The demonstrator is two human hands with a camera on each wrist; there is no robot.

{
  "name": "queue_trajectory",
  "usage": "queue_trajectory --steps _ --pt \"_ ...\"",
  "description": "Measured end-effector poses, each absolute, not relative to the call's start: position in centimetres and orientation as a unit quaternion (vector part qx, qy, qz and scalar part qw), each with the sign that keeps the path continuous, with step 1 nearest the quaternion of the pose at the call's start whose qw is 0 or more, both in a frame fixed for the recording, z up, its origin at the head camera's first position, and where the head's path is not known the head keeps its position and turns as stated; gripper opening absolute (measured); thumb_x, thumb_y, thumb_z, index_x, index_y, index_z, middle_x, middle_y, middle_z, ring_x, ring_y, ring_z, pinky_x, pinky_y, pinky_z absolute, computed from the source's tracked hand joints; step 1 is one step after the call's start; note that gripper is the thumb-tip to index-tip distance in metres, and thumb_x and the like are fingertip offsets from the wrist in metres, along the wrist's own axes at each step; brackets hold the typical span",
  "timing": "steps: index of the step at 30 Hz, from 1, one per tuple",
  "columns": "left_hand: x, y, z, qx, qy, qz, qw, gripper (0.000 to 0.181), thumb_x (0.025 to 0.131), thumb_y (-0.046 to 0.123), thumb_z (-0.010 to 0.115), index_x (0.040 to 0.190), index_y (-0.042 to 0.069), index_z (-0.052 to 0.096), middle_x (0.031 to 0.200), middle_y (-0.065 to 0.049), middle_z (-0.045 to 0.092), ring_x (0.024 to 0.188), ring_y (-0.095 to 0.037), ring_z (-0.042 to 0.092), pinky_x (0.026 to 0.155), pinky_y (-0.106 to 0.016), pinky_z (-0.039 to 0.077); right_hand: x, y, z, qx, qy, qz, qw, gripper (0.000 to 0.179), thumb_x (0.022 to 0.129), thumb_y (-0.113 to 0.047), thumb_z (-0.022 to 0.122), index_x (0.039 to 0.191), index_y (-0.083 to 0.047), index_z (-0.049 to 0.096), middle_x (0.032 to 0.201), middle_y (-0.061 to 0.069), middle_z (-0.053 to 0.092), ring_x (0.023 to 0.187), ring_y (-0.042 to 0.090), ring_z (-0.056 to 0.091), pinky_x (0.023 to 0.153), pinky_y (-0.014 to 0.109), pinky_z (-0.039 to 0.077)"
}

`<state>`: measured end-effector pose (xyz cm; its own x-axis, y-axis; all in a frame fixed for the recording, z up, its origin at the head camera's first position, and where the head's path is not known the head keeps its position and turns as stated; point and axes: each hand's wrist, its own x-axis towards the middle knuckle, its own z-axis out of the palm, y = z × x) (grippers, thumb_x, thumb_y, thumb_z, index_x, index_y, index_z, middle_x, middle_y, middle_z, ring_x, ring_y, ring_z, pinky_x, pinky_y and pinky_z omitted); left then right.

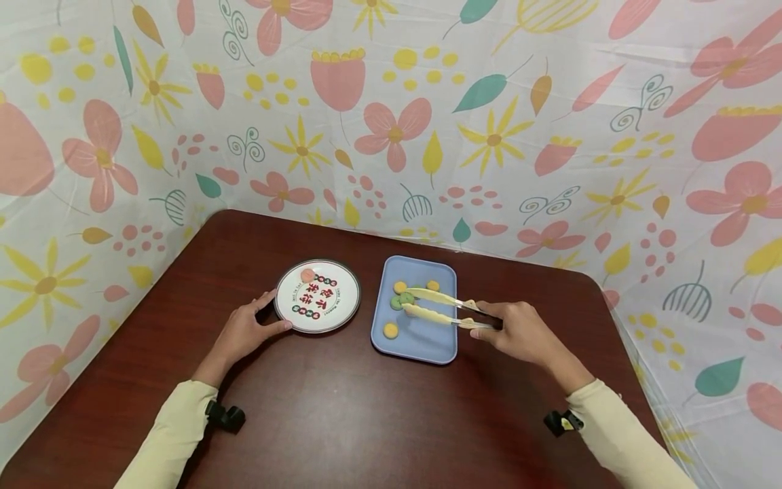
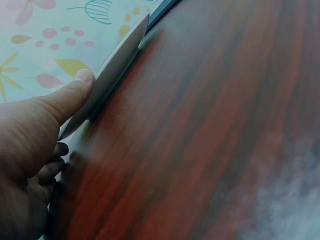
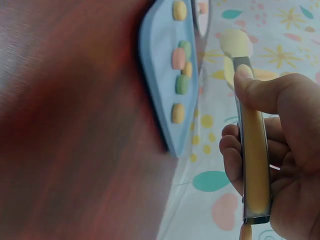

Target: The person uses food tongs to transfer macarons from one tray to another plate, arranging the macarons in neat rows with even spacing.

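Note:
My left hand (image 1: 244, 331) grips the left rim of a round white plate (image 1: 342, 309) with red lettering and a dark rim line; in the left wrist view the thumb presses its edge (image 2: 116, 72). One pink round piece (image 1: 307, 276) lies on the plate. Kitchen tongs (image 1: 432, 316) with cream tips are held in my right hand (image 1: 519, 331), their arms spread over the blue tray (image 1: 421, 350). Near the tips are green pieces (image 1: 398, 302). Yellow round pieces (image 1: 390, 331) lie around them, and the right wrist view also shows a pink piece (image 3: 178, 58) among them.
The plate and tray stand side by side on a dark red-brown wooden table (image 1: 342, 407). A white cloth (image 1: 391, 183) printed with flowers and leaves hangs behind and along the sides. Both wrists carry black straps (image 1: 226, 415) below pale sleeves.

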<state>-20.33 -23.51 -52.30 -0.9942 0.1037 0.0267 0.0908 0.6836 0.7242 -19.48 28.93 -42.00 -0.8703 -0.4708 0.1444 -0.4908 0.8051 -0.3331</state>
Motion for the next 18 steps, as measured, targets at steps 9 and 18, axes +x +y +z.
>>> queue_trajectory --steps 9,18 --pt "-20.3 -23.6 -52.3 0.051 0.917 0.397 0.004 0.095 0.083 0.053 0.082 0.157 0.009 0.041 0.156 -0.03 0.039 0.147 -0.044 0.035 0.115 -0.061 0.033 -21.3 27.2 -40.3 0.274 -0.944 0.182 0.035 0.053 0.087 -0.029 0.084 0.131 -0.002 0.07 0.088 0.001 0.075 0.055 0.005 0.047 0.051 0.024 0.039" --pt "-20.4 -23.6 -52.3 0.056 0.921 0.387 0.005 0.096 0.083 0.057 0.079 0.157 0.009 0.041 0.155 -0.032 0.039 0.145 -0.047 0.036 0.114 -0.062 0.034 -23.5 24.7 -39.4 0.298 -0.936 0.186 0.038 0.054 0.087 -0.029 0.084 0.131 -0.001 0.069 0.081 0.001 0.074 0.057 0.005 0.051 0.053 0.026 0.041"
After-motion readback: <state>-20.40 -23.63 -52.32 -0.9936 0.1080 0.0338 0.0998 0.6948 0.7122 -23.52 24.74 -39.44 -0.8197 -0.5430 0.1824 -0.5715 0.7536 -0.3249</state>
